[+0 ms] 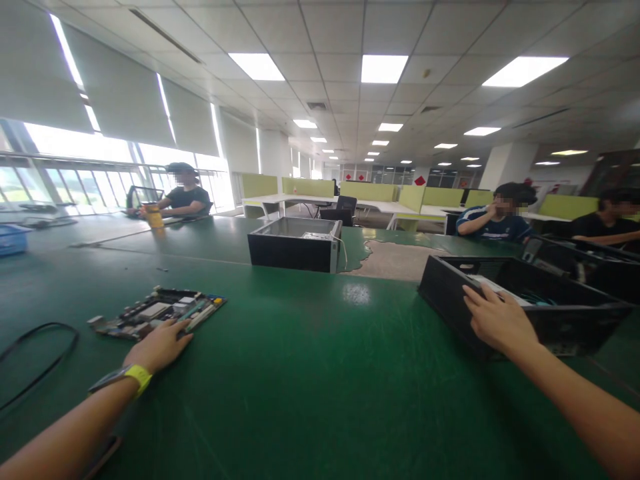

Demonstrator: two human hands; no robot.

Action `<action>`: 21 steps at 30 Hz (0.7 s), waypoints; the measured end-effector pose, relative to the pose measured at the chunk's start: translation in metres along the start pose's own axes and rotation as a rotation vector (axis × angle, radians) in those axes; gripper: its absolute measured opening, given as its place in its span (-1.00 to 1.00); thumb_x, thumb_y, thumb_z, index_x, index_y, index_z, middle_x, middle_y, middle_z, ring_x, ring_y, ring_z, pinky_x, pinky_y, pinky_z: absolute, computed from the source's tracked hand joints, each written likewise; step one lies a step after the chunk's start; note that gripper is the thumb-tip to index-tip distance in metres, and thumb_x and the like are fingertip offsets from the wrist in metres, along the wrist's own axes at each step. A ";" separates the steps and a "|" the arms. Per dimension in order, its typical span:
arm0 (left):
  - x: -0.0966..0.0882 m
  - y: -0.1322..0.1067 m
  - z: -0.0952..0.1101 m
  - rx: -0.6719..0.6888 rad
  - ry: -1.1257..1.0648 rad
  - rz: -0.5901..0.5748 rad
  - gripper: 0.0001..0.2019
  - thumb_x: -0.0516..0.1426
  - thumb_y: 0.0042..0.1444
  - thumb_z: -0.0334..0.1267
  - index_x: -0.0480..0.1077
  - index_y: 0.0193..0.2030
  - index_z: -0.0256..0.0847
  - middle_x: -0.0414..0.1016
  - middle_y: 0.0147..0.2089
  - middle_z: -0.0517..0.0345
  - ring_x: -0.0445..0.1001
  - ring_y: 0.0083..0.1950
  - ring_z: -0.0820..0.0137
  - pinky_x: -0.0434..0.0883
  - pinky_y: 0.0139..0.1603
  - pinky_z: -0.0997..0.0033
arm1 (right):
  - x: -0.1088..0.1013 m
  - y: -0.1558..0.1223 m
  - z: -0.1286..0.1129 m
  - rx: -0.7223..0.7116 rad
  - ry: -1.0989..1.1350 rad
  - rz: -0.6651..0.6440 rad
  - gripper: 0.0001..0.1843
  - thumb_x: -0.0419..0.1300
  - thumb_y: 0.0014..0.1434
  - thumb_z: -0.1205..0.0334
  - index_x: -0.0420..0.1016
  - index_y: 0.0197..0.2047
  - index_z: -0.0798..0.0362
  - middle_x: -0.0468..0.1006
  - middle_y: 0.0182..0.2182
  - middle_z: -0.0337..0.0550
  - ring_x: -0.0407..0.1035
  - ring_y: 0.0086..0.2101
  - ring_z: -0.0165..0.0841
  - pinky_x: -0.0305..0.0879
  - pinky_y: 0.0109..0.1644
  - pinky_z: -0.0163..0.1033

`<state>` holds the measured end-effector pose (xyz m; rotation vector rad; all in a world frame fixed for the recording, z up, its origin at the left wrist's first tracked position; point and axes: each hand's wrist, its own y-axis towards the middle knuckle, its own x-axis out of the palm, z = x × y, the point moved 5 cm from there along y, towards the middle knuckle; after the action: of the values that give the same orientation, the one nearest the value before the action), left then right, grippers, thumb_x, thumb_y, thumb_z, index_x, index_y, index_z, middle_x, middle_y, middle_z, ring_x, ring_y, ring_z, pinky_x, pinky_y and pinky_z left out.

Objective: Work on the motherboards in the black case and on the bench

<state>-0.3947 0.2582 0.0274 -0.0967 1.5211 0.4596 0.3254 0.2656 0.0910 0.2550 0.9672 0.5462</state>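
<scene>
My left hand (159, 347), with a yellow wristband, rests on the green table (310, 373), its fingers stretched out and touching the near edge of a circuit board (157, 311) that lies flat. My right hand (497, 320) reaches to the right and its fingers lie over the near wall of an open black computer case (525, 303), curled slightly on the rim. Inside that case I see a white part and some blue cables.
A second open black case (295, 245) stands mid-table. A black cable loop (37, 353) lies at the left edge. A yellow cup (154, 215) and a blue basket (11, 239) stand far left. Three people sit at the far side of the tables.
</scene>
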 end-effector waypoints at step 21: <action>0.003 -0.058 0.116 0.349 -0.153 -0.181 -0.47 -0.03 0.07 0.02 0.37 0.14 -0.11 0.31 0.25 0.07 0.31 0.20 0.19 0.22 0.19 0.25 | -0.007 -0.002 0.002 0.039 0.055 -0.042 -0.59 0.03 0.10 0.31 0.51 -0.01 0.02 0.37 0.16 -0.01 0.06 0.19 -0.02 -0.14 0.21 0.16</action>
<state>-0.2661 0.2458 0.0194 0.0719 1.4065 0.0524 0.3243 0.2605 0.0961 0.2552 1.0351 0.4981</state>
